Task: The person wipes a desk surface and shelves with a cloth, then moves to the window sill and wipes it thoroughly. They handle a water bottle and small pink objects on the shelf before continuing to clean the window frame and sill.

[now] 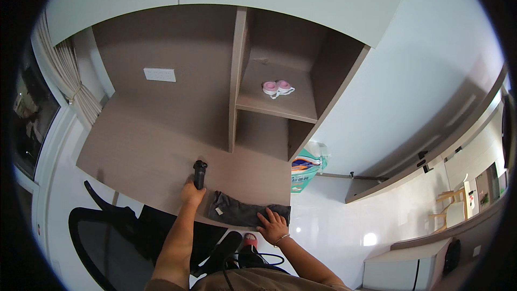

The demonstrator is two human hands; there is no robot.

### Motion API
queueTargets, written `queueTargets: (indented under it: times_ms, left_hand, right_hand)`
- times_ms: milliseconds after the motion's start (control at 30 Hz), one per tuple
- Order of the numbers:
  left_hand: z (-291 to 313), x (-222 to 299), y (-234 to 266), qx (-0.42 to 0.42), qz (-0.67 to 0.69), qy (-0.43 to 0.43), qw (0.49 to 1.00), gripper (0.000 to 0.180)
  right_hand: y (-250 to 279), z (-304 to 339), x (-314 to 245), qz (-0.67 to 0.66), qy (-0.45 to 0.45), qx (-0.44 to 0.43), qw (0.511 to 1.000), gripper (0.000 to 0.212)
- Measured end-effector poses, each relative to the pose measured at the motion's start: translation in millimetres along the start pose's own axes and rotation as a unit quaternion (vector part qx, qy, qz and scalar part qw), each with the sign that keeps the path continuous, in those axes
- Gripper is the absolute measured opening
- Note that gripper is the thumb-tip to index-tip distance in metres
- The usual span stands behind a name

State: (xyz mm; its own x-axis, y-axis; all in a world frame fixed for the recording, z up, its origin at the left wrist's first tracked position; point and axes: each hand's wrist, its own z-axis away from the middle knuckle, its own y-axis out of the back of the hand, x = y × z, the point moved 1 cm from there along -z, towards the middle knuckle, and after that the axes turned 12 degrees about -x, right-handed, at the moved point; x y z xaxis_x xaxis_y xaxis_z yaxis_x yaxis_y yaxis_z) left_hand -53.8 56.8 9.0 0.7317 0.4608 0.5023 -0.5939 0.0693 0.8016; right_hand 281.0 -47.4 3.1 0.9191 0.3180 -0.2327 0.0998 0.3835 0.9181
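A black, roughly cylindrical handheld object with a wider, knobbed top is at the front part of the brown wood-look desktop, about midway along its front edge. The left hand is closed around its lower end; whether the object also touches the desktop cannot be told. Just to its right, a dark grey cloth, lying as a long strip, runs along the front edge to the front right corner, with a small white tag near its left end. The right hand lies on the cloth's right part, palm down with fingers spread, not gripping it; a thin bracelet circles that wrist.

Behind, an upright brown panel rises from the desktop and bounds an open compartment, whose shelf carries a pair of round pink-and-white objects with white straps. A white rectangular socket plate is on the back panel, left of the upright. Beyond the desktop's right edge is a teal-and-white plastic package. Below the front edge, toward the left, is a black chair.
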Motion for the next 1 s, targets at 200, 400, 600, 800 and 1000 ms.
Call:
queueTargets:
  times_ms: [200,400,600,800,1000]
  left_hand:
    - [-8.8,-5.5,0.1,-0.045,0.124,0.001,0.991,0.052]
    - [2.1,35.8,4.3,-0.108,-0.005,-0.056,0.993,0.059]
    - [-15.7,108.5,-36.0,-0.180,0.008,-0.091,0.979,0.058]
    - [-54.8,174.2,-54.8,-0.164,-0.031,-0.089,0.982,0.047]
    - [-108.3,200.8,-86.0,-0.022,-0.061,-0.082,0.995,0.048]
  right_hand:
    - [5.2,-7.4,16.0,-0.011,-0.003,0.026,1.000,0.059]
    - [17.4,-13.6,26.2,-0.048,-0.019,0.028,0.998,0.059]
    - [15.0,-7.1,43.0,-0.059,0.002,0.024,0.998,0.058]
    - [14.4,-4.9,65.5,-0.074,0.001,0.028,0.997,0.054]
    - [21.3,-4.7,75.9,-0.098,0.058,0.030,0.993,0.054]
